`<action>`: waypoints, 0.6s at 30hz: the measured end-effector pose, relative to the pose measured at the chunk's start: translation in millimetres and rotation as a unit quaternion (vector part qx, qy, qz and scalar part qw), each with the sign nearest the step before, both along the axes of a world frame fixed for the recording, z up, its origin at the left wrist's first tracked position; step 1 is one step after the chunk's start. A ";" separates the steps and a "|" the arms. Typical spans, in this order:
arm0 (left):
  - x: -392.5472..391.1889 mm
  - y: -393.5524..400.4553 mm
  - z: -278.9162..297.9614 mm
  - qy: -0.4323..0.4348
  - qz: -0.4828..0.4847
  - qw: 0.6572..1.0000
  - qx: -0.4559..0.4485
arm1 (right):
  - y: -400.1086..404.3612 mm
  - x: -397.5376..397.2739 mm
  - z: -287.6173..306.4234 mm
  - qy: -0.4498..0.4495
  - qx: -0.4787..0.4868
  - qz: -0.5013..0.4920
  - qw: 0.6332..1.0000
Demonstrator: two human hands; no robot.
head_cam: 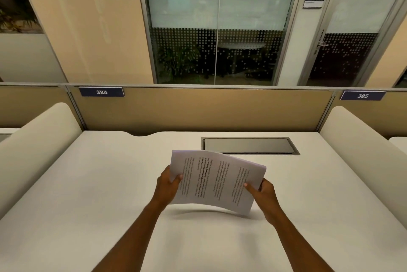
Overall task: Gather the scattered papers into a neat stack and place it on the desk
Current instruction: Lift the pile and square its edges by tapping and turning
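Observation:
A stack of printed white papers (217, 180) hangs a little above the white desk (99, 194), near its middle, casting a shadow below. The sheets lie together, bowed upward and turned sideways to me. My left hand (168, 184) grips the stack's left edge, thumb on top. My right hand (263, 191) grips the right edge the same way. I see no loose sheets elsewhere on the desk.
A metal cable hatch (250, 145) is set flush in the desk just beyond the papers. White rounded dividers stand at the left (41, 139) and right (361, 146). A tan partition (209, 108) with number plates 384 and 385 closes the back.

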State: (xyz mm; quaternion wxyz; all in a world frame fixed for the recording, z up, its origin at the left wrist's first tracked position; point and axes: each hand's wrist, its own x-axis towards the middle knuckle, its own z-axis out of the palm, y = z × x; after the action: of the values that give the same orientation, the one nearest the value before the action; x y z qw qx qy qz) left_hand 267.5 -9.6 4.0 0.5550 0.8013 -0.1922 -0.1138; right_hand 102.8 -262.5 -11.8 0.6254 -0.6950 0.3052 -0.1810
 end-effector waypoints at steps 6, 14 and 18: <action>29.6 -11.3 54.1 -0.080 -0.059 0.992 0.078 | -22.7 -2.5 17.8 -0.022 0.007 -0.021 1.000; 39.6 -33.1 121.4 -0.178 -0.135 0.963 0.150 | -39.7 -0.7 25.3 0.027 -0.078 -0.008 0.997; 33.5 -47.7 144.6 -0.237 -0.188 0.926 0.227 | -38.8 7.5 33.7 0.039 -0.145 0.021 0.988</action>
State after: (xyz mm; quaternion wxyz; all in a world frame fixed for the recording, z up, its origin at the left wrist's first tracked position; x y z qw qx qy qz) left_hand 300.9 -57.4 148.6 0.2652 0.8585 -0.4343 -0.0633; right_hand 110.3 -301.4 21.9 0.5093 -0.7909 0.2855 -0.1831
